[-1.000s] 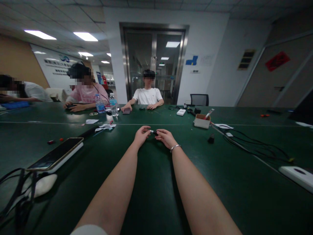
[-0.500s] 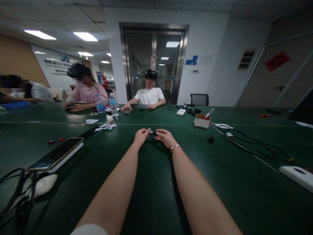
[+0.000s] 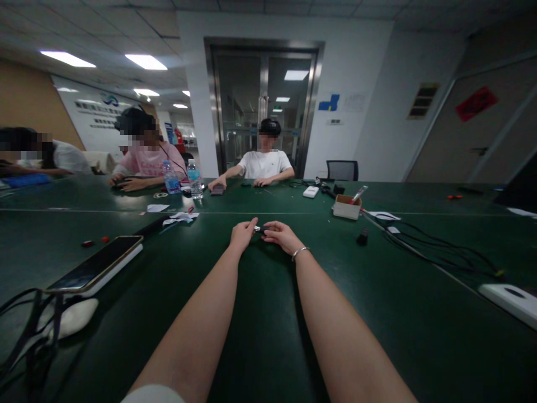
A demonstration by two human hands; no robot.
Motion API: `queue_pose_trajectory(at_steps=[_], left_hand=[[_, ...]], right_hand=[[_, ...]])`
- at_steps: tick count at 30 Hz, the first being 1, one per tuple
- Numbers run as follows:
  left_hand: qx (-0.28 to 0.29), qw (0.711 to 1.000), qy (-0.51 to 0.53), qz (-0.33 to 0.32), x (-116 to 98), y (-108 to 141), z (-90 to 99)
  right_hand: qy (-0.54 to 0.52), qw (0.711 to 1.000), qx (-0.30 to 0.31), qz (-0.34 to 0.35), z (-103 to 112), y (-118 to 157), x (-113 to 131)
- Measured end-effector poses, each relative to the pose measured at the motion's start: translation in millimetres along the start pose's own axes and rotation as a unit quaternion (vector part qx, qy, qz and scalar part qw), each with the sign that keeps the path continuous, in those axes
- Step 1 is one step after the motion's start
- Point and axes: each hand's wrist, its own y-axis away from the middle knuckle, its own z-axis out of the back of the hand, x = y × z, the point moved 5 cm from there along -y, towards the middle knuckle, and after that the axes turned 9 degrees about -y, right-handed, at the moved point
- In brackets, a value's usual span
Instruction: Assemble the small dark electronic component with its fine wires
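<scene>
Our left grip (image 3: 242,235) and right grip (image 3: 284,237) pinch opposite ends of a small black-and-silver object (image 3: 262,229), partly hidden; we cannot identify it.

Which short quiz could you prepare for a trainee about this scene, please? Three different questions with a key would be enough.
1. What is between the person's left hand and right hand?
a) a clear plastic bottle
b) a small black object with a silver end
c) a white sheet of paper

2. True or false: the thin silver-coloured bracelet is on the left wrist.

3. Fill in: the flat, rectangular phone with a black screen lies on the person's ____ side.

Key: 1. b; 2. false, it is on the right wrist; 3. left.
</scene>
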Motion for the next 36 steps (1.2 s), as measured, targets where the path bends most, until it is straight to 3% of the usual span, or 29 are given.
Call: queue_pose_trajectory(at_steps=[3, 8, 14, 18, 24, 32, 36], left_hand=[[0.001, 1.0, -0.002, 0.003, -1, 1, -0.1], [-0.003, 0.997, 0.078, -0.006, 2, 0, -4.4], [0.057, 0.976, 0.208, -0.027, 1, -3, -13.5], [0.065, 0.968, 0.242, -0.022, 1, -4, -14.4], [0.058, 0.979, 0.192, -0.023, 4, -5, -14.2], [0.01, 0.999, -0.031, -0.04, -4, 0, -3.7], [0.006, 0.996, -0.073, -0.042, -10, 5, 1.9]], right_hand=[[0.02, 1.0, 0.015, 0.006, 0, -1, -1], [0.03, 1.0, 0.0, 0.006, 1, -3, -3], [-0.002, 0.999, -0.039, 0.002, 2, -1, 0], [-0.014, 0.999, -0.042, 0.004, 1, 1, 2], [-0.017, 0.999, -0.04, 0.004, 0, 1, 2], [0.021, 1.0, -0.011, 0.006, 2, -5, -4], [0.039, 0.999, 0.0, 0.017, 2, -6, -6]])
